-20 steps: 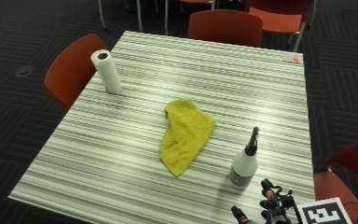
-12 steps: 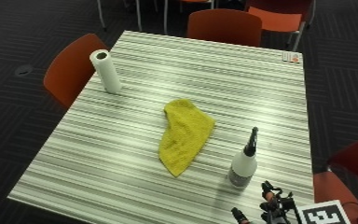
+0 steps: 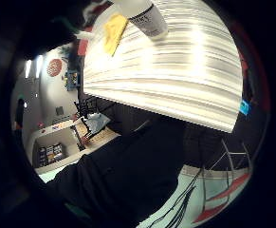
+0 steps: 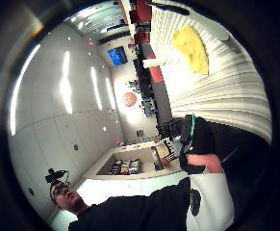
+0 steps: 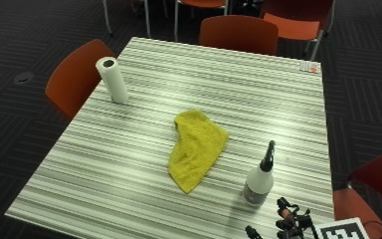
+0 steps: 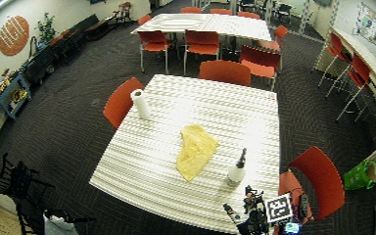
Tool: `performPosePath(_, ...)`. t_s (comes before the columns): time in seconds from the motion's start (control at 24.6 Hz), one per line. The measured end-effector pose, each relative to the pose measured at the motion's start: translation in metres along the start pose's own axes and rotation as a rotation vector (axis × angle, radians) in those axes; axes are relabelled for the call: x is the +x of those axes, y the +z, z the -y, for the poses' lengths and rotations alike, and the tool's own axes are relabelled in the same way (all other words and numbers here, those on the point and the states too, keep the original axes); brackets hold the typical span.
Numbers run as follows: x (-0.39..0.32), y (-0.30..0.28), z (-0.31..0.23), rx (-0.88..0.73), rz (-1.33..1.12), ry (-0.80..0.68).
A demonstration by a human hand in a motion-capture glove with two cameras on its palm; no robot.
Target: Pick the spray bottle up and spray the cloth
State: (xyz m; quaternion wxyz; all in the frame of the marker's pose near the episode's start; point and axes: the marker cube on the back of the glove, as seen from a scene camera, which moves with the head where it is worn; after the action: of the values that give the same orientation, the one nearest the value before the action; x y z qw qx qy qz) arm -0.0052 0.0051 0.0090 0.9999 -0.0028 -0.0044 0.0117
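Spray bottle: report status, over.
Gloved right hand at table's near edge, short of the bottle, fingers unclear. White spray bottle with black nozzle upright, untouched. Yellow cloth flat beside it. Nothing between.

Not much of the person shows here. The black-gloved right hand (image 5: 289, 221) only just pokes into the outside view: knobbly black shapes with 1 or 2 small orange-red bits on them. The palm views give more. There's a plain black long-sleeved top (image 4: 144, 211) with no logo or print I can make out, and the same black fabric fills the middle of the little finger side view. A small black head-mounted gadget (image 4: 57, 176) sits up top. Near the arm there's 1 thin teal-green stripe (image 4: 191, 126) edging a black piece, and I can't tell if that's a cuff or a strap.
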Motion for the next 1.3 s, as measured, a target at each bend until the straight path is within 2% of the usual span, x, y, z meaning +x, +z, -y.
performPosePath(0.12, 0.002, 0.001, 0.001, -0.001, 0.002, -0.027)
performPosePath(0.28, 0.001, 0.001, 0.002, -0.006, 0.017, -0.134)
performPosePath(0.49, 0.009, -0.001, -0.001, 0.012, 0.008, 0.006)
performPosePath(0.73, 0.010, 0.000, -0.001, 0.012, -0.036, 0.006)
performPosePath(0.85, 0.005, 0.002, -0.002, 0.000, -0.199, -0.036)
performPosePath(1.02, 0.001, 0.001, -0.001, -0.041, -0.758, -0.109)
performPosePath(1.1, -0.001, 0.001, 0.000, -0.059, -0.935, -0.133)
performPosePath(1.3, -0.004, 0.003, 0.000, -0.095, -0.985, -0.148)
